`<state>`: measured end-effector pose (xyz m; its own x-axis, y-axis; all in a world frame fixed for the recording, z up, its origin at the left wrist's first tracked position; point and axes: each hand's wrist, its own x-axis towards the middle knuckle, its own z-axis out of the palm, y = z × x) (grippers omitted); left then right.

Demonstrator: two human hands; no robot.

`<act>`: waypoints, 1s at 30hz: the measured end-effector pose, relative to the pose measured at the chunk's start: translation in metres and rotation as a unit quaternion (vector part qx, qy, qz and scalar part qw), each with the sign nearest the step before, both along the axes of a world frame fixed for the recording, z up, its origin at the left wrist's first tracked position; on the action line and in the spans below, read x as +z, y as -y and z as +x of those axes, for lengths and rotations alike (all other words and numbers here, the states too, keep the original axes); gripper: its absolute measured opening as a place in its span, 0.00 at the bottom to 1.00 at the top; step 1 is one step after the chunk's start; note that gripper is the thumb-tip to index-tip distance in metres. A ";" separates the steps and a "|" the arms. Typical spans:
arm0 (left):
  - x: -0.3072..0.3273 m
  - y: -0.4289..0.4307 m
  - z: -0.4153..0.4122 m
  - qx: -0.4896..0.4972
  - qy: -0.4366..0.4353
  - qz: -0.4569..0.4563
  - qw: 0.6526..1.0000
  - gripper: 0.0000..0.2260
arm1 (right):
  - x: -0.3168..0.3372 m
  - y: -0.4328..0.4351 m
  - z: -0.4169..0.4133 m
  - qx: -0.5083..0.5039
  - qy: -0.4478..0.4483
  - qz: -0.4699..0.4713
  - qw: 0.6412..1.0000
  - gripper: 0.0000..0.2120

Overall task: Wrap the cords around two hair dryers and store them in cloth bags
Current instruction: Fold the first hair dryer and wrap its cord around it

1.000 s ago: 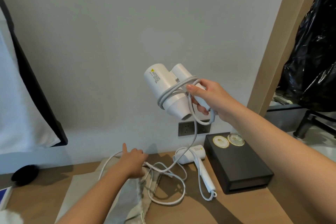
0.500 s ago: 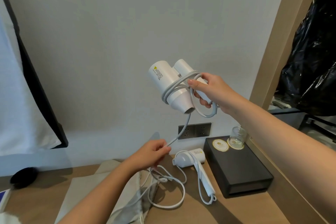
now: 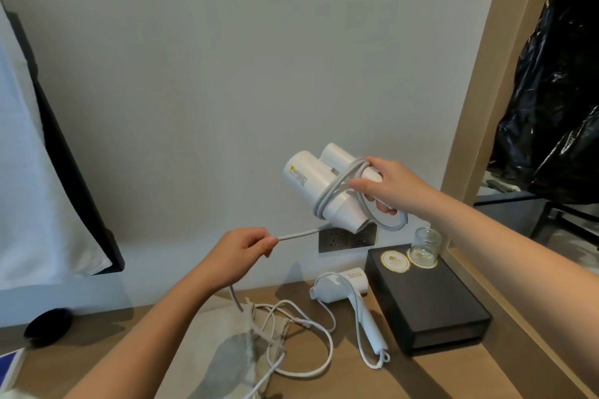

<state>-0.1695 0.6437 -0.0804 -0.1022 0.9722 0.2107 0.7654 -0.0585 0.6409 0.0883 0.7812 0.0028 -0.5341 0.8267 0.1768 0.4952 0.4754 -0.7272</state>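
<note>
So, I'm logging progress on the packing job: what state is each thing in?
left hand: pinches the cord.
right hand: grips the held hair dryer.
held hair dryer: raised, cord partly wrapped around it.
cord: taut between held hair dryer and left hand.
second hair dryer: lying on the table, unwrapped.
cloth bag: flat on the table.
glass: upright on the black box.

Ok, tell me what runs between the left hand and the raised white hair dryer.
Head view: only its taut pale grey cord, pinched by the left hand, reaching the white hair dryer.
</note>
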 end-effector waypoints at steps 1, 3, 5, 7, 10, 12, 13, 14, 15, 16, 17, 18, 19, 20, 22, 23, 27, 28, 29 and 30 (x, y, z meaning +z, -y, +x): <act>0.007 0.001 0.001 -0.001 -0.015 0.001 1.000 0.14 | -0.004 0.000 0.001 0.007 0.033 0.024 0.999 0.20; 0.022 0.003 0.006 -0.002 -0.037 0.002 0.999 0.15 | -0.011 0.001 0.001 0.019 0.125 0.106 0.986 0.25; 0.034 0.004 0.011 -0.017 -0.059 0.004 0.998 0.15 | -0.018 0.005 -0.002 0.019 0.194 0.159 0.968 0.28; 0.043 0.006 0.018 -0.039 -0.086 0.000 0.996 0.15 | -0.025 0.009 -0.004 0.022 0.237 0.178 0.955 0.28; 0.055 0.007 0.025 -0.063 -0.130 0.002 0.990 0.13 | -0.033 0.018 -0.009 0.057 0.304 0.213 0.927 0.28; 0.062 0.006 0.029 -0.081 -0.146 0.004 0.986 0.13 | -0.037 0.026 -0.013 0.086 0.344 0.234 0.905 0.29; 0.066 0.006 0.031 -0.092 -0.156 0.002 0.983 0.12 | -0.038 0.029 -0.014 0.097 0.361 0.244 0.895 0.29; 0.070 0.005 0.033 -0.103 -0.174 -0.001 0.979 0.12 | -0.040 0.033 -0.016 0.106 0.375 0.252 0.886 0.29; 0.073 0.004 0.035 -0.112 -0.192 -0.004 0.975 0.12 | -0.042 0.035 -0.017 0.115 0.385 0.258 0.879 0.30; 0.076 0.002 0.037 -0.118 -0.206 -0.004 0.971 0.12 | -0.044 0.039 -0.018 0.126 0.392 0.263 0.872 0.30; 0.079 0.000 0.037 -0.121 -0.214 -0.003 0.969 0.13 | -0.046 0.041 -0.018 0.137 0.399 0.269 0.866 0.30; 0.081 -0.002 0.037 -0.124 -0.216 -0.001 0.968 0.13 | -0.048 0.044 -0.018 0.149 0.402 0.276 0.860 0.30; 0.083 -0.004 0.037 -0.128 -0.215 0.000 0.968 0.13 | -0.050 0.046 -0.018 0.161 0.403 0.284 0.855 0.31; 0.085 -0.006 0.037 -0.132 -0.211 -0.002 0.968 0.13 | -0.052 0.048 -0.017 0.170 0.400 0.291 0.852 0.31; 0.087 -0.010 0.036 -0.145 -0.194 -0.007 0.970 0.12 | -0.052 0.053 -0.016 0.187 0.389 0.300 0.851 0.32; 0.087 -0.011 0.036 -0.152 -0.182 -0.010 0.971 0.11 | -0.050 0.056 -0.015 0.194 0.385 0.304 0.849 0.32; 0.087 -0.019 0.034 -0.160 -0.163 -0.019 0.973 0.12 | -0.047 0.063 -0.010 0.213 0.361 0.326 0.848 0.34; 0.086 -0.022 0.031 -0.152 -0.160 -0.022 0.975 0.13 | -0.047 0.064 -0.008 0.215 0.351 0.325 0.851 0.34; 0.085 -0.024 0.029 -0.144 -0.148 -0.028 0.978 0.14 | -0.047 0.065 -0.006 0.215 0.342 0.321 0.856 0.35; 0.083 -0.025 0.027 -0.138 -0.130 -0.037 0.981 0.14 | -0.047 0.066 -0.004 0.215 0.333 0.314 0.863 0.36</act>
